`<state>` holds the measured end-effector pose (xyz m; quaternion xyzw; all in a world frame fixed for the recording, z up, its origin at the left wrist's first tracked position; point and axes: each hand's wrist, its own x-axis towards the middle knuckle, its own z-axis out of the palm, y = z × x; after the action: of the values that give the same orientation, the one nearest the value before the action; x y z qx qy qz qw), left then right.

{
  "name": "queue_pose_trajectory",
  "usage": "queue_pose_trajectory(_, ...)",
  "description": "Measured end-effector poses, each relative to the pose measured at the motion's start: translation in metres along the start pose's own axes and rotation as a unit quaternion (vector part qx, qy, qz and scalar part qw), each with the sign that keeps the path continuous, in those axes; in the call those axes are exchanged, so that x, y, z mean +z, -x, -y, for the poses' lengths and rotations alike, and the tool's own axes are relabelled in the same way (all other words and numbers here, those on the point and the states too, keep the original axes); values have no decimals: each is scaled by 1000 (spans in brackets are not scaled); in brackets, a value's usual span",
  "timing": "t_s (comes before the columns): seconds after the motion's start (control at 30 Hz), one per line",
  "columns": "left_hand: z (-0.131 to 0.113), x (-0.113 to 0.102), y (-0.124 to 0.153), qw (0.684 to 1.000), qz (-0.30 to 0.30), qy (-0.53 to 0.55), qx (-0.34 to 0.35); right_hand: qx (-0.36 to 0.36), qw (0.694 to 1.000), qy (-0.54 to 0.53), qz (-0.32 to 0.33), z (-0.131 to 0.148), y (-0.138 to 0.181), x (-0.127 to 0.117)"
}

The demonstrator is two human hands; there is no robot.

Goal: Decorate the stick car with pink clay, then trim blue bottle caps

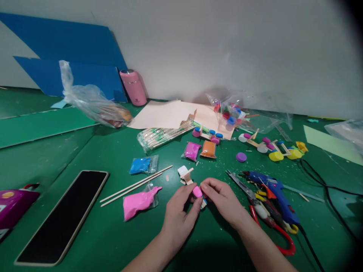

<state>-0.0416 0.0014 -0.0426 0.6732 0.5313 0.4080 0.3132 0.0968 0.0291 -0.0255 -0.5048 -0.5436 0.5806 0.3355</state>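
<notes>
My left hand [178,215] and my right hand [224,198] meet low in the middle of the green table [93,151]. Both pinch a small pink cap-like piece [197,192] between their fingertips. A bit of white and blue shows just under it. Right behind the hands lies a small wooden piece with a white cap [185,173]. An open bag of pink clay [140,201] lies left of my left hand, beside two thin wooden sticks [136,185].
A blue glue gun [276,194], red-handled pliers [272,226] and a cutter lie to the right. A phone [64,217] lies at left. Clay packets in blue [141,165], magenta [191,150] and orange [208,149], bundled sticks, bottle caps and a pink flask [133,87] stand behind.
</notes>
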Motion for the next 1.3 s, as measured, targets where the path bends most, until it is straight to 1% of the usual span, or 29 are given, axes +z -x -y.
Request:
queue_pose_trajectory(0.37,-2,0,-3,1000,-2,12,-9,-1,1000,0,1,-1,0,2)
queue_pose_trajectory(0.67,1,3,-1,1000,-30,-4,6,-7,1000,-7,-1,2,1,-1)
queue_pose_trajectory(0.83,0,3,-3,1000,-19,-3,8,-8,1000,3,-8,-1,1,0)
queue_pose_trajectory(1.1,-2,3,-4,1000,-28,2,5,-13,1000,9,-13,-1,1,0)
queue_pose_trajectory(1.2,-1,3,-2,1000,-20,9,-12,-23,1000,7,-15,-3,1,0)
queue_pose_trajectory(1.3,-1,2,0,999,-11,26,-42,-36,999,4,-34,-6,4,0)
